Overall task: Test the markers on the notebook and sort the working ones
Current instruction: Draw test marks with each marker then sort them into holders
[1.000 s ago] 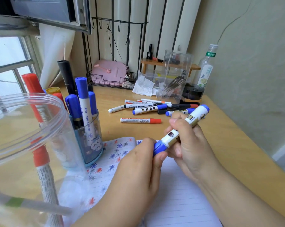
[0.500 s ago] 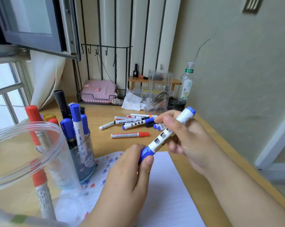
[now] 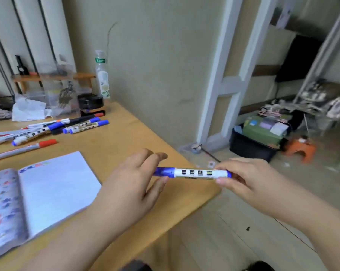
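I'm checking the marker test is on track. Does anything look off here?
Yes: both hands, left and right, hold the blue marker past the desk edge, away from the notebook.

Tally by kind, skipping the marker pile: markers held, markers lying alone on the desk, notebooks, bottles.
Held marker: 1
Lone marker: 1
Notebook: 1
Bottle: 1
Total: 4
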A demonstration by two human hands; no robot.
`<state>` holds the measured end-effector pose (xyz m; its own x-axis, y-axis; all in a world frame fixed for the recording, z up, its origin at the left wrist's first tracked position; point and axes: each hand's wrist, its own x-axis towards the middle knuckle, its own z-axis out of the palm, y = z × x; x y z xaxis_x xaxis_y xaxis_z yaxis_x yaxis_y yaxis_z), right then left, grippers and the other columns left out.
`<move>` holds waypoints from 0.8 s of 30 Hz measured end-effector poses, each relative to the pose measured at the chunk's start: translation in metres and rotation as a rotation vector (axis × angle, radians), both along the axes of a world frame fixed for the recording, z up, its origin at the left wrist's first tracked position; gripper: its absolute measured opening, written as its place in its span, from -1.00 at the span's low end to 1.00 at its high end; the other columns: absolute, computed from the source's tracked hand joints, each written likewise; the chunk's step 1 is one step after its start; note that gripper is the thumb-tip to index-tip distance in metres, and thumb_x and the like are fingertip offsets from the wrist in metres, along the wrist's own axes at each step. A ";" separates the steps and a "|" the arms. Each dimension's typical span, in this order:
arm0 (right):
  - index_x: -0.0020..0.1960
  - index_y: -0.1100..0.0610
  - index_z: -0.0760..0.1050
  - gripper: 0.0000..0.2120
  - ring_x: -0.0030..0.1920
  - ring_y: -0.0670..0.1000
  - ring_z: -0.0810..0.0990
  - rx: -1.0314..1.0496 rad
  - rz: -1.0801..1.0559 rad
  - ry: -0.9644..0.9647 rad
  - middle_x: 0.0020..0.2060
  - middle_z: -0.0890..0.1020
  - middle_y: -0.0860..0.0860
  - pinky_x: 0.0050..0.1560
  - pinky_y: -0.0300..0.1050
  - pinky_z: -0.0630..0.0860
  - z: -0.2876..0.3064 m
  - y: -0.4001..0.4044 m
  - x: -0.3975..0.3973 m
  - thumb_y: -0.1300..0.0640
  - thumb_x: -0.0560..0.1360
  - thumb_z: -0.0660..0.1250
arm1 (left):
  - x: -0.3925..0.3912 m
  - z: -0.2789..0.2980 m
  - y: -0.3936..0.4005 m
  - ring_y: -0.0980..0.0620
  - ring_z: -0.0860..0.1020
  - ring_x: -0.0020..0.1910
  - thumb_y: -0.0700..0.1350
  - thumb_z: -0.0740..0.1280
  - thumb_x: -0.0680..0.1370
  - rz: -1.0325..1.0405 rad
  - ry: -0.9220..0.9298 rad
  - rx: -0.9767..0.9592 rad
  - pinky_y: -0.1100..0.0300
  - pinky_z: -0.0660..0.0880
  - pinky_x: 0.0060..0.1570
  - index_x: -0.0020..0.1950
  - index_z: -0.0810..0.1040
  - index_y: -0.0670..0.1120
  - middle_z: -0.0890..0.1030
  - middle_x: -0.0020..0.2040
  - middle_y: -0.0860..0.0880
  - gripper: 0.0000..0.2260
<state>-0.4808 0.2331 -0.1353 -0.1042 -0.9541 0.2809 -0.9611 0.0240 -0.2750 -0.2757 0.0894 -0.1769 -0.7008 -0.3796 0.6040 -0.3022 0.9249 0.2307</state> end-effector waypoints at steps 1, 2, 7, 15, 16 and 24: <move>-0.01 0.04 0.58 -0.81 -0.15 -0.28 0.45 -0.010 -0.077 -0.008 -0.32 0.46 -0.21 -0.20 -0.43 0.31 -0.006 0.021 -0.014 -0.03 0.53 0.26 | -0.017 -0.003 0.015 0.03 0.52 -0.06 0.09 0.13 0.52 -0.031 0.020 -0.020 0.13 0.46 -0.13 0.19 0.41 0.01 0.49 -0.03 0.06 -0.70; -0.06 0.03 0.57 -0.80 -0.17 -0.21 0.46 -0.010 -0.151 -0.012 -0.34 0.47 -0.16 -0.23 -0.39 0.32 -0.012 0.043 -0.027 -0.06 0.51 0.24 | -0.035 -0.007 0.032 -0.01 0.52 -0.06 0.06 0.14 0.53 -0.070 0.040 -0.038 0.11 0.44 -0.12 0.17 0.40 -0.01 0.49 -0.02 0.02 -0.73; -0.09 -0.03 0.57 -0.91 -0.23 -0.15 0.45 -0.015 -0.405 -0.099 -0.38 0.49 -0.05 -0.26 -0.34 0.34 -0.049 0.142 -0.083 0.00 0.50 0.29 | -0.113 -0.042 0.099 -0.07 0.52 -0.20 -0.04 0.17 0.52 -0.292 0.042 -0.064 0.08 0.47 -0.25 0.08 0.44 -0.10 0.50 -0.13 -0.04 -0.79; -0.18 0.01 0.53 -0.80 -0.32 -0.04 0.47 0.282 -0.736 -0.177 -0.37 0.49 -0.04 -0.32 -0.17 0.36 -0.147 0.244 -0.124 -0.05 0.54 0.24 | -0.175 -0.120 0.154 -0.12 0.56 -0.32 -0.01 0.15 0.48 -0.483 -0.233 0.033 0.07 0.54 -0.39 0.05 0.45 -0.12 0.54 -0.19 -0.06 -0.75; -0.13 0.04 0.56 -0.79 -0.29 0.00 0.50 0.321 -0.762 -0.196 -0.34 0.52 -0.02 -0.31 -0.16 0.38 -0.159 0.249 -0.126 -0.05 0.55 0.24 | -0.178 -0.125 0.156 -0.12 0.56 -0.32 0.00 0.14 0.48 -0.490 -0.261 0.033 0.06 0.54 -0.40 0.05 0.43 -0.11 0.54 -0.19 -0.06 -0.75; 0.36 -0.04 0.39 -0.55 -0.14 -0.21 0.42 0.317 -0.703 -0.408 0.03 0.50 -0.16 -0.07 -0.35 0.31 -0.193 0.236 -0.120 -0.11 0.50 0.31 | -0.179 -0.126 0.154 -0.09 0.57 -0.29 0.02 0.14 0.47 -0.459 -0.323 0.015 0.12 0.55 -0.35 0.04 0.47 -0.12 0.54 -0.18 -0.04 -0.71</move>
